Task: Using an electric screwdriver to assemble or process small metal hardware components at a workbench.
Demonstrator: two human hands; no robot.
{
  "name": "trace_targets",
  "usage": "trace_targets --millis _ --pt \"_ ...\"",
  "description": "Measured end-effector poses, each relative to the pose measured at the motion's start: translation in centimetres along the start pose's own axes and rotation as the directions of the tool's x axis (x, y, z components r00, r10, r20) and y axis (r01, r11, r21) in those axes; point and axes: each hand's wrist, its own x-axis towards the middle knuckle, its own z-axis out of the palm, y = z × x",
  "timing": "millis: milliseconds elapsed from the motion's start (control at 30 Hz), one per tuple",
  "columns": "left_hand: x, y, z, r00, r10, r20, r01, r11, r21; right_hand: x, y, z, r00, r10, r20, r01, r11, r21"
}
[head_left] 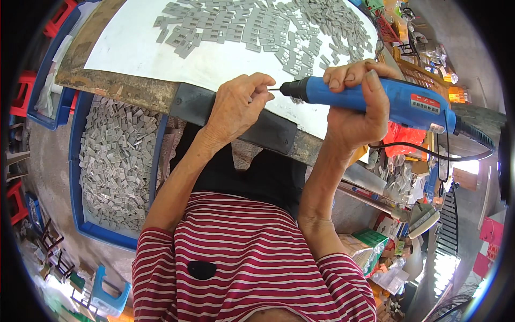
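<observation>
My right hand [358, 104] is wrapped round a blue electric screwdriver [397, 102], held level above the table's near edge. Its black nose and thin bit point left, toward my left hand [240, 104]. The thumb and fingers of that hand are pinched together at the tip of the bit. Whatever lies between them, perhaps a small piece, is too hidden to name. Beyond both hands, many small grey rectangular pieces [214, 24] lie on a white sheet [129, 51], some in rows and some in a loose heap at the far right.
A blue tray [78, 177] full of similar grey pieces stands low at the left. A black strip [236, 121] runs along the worn table edge [134, 88]. The screwdriver's black cable [475, 140] loops at the right. Red stools [22, 94] and a blue stool [107, 292] stand around.
</observation>
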Motion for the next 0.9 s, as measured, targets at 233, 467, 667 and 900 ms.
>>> trace_targets --millis 233,467,667,900 --pt "0.14 0.06 -0.01 1.0 -0.01 -0.005 0.01 1.0 -0.015 0.06 0.11 -0.24 1.0 -0.007 0.027 0.007 1.0 0.021" --pt "0.14 -0.27 0.07 1.0 0.002 -0.001 -0.002 1.0 0.012 -0.09 0.34 -0.27 1.0 -0.003 0.027 0.002 1.0 0.026" --pt "0.15 -0.17 0.1 1.0 -0.013 0.021 0.012 1.0 0.024 -0.23 0.34 -0.14 1.0 -0.004 0.003 0.004 1.0 0.027" --pt "0.08 -0.07 0.1 1.0 -0.019 0.017 0.019 0.999 0.038 -0.16 0.26 -0.18 1.0 -0.004 0.024 0.003 1.0 0.015"
